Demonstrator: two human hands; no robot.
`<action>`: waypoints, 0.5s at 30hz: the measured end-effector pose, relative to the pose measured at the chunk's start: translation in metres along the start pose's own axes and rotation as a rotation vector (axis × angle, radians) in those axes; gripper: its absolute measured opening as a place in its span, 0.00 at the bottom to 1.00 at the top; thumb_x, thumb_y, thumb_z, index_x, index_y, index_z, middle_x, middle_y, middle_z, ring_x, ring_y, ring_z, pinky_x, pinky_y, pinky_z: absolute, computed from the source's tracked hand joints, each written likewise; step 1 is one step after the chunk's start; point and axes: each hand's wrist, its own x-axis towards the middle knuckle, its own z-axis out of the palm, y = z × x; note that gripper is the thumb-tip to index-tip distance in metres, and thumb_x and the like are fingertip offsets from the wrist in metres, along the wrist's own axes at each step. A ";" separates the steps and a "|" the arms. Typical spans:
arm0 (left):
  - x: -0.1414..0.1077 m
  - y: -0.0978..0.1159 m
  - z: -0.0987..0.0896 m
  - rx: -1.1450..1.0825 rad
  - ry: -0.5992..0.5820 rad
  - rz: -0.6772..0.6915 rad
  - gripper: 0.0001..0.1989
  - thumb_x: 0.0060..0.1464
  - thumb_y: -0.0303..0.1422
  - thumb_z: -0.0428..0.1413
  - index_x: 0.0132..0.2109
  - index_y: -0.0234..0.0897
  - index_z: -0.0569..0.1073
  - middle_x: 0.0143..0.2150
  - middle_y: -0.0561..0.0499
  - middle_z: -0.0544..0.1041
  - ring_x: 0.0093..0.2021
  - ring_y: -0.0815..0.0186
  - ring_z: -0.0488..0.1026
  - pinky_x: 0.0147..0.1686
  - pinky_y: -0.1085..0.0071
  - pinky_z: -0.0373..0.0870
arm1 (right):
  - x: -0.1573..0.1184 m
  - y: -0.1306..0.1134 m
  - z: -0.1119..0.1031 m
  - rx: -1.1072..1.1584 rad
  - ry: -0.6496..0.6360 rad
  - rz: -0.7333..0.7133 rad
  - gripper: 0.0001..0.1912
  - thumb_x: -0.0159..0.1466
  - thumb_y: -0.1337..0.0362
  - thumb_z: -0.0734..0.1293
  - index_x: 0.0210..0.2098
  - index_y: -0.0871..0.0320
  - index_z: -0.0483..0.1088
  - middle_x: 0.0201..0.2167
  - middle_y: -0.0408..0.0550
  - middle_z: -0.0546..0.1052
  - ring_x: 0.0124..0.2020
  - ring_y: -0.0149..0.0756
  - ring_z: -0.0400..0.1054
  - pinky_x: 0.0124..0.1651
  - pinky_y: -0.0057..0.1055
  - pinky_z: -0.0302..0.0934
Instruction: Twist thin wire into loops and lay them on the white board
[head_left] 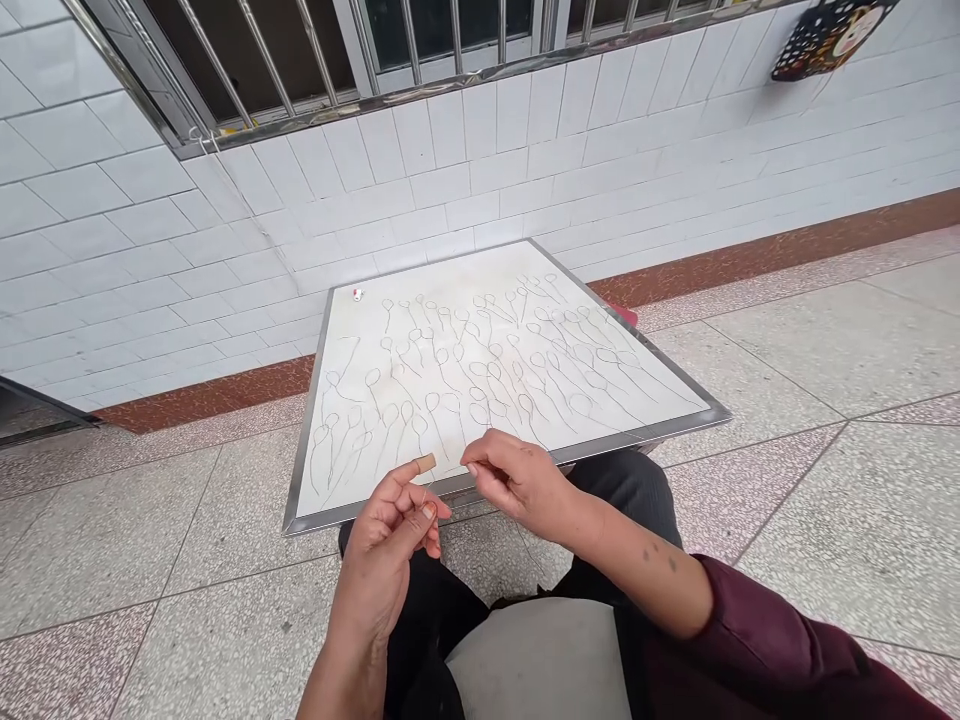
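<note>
My left hand (401,520) is at the table's near edge, palm turned up. Its thumb and a finger pinch a thin strand, and its index finger, wrapped in a tan band (425,463), points out. Just to the right, my right hand (517,480) has thumb and index finger pressed together; what they hold is too fine to make out. Beyond both hands, many thin looped strands (433,402) with long tails lie in rough rows on the white table (360,350).
A small white and red item (358,294) sits at the table's far left corner. The tiled wall (450,190) with a barred window stands behind the table. A dark patterned bag (825,40) hangs at the upper right. My legs are under the near edge.
</note>
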 end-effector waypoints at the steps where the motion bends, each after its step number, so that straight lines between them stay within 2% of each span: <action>1: -0.001 0.000 0.000 0.010 -0.003 0.003 0.24 0.54 0.36 0.62 0.57 0.37 0.72 0.33 0.50 0.77 0.27 0.70 0.66 0.26 0.74 0.66 | 0.000 0.001 0.000 -0.010 0.012 0.000 0.07 0.66 0.71 0.60 0.39 0.56 0.68 0.31 0.44 0.72 0.29 0.30 0.64 0.31 0.26 0.59; 6: -0.003 0.000 0.001 0.034 -0.031 0.021 0.22 0.59 0.38 0.59 0.59 0.38 0.71 0.34 0.50 0.77 0.29 0.69 0.67 0.28 0.73 0.68 | 0.001 0.002 -0.001 -0.020 0.033 -0.054 0.08 0.66 0.71 0.60 0.40 0.57 0.69 0.30 0.44 0.72 0.28 0.29 0.63 0.30 0.25 0.58; 10: -0.004 -0.003 0.001 0.075 -0.006 0.061 0.21 0.61 0.39 0.57 0.59 0.38 0.70 0.34 0.50 0.76 0.29 0.69 0.67 0.28 0.73 0.68 | 0.001 0.003 -0.001 -0.018 0.012 -0.082 0.12 0.67 0.71 0.59 0.44 0.56 0.72 0.28 0.42 0.68 0.26 0.28 0.62 0.29 0.24 0.57; 15: -0.006 0.000 -0.006 0.290 -0.041 0.129 0.23 0.64 0.40 0.52 0.64 0.42 0.65 0.36 0.51 0.76 0.30 0.68 0.67 0.32 0.70 0.69 | 0.000 0.006 -0.006 0.030 -0.084 -0.104 0.14 0.69 0.69 0.59 0.47 0.56 0.74 0.27 0.40 0.62 0.25 0.26 0.58 0.27 0.23 0.54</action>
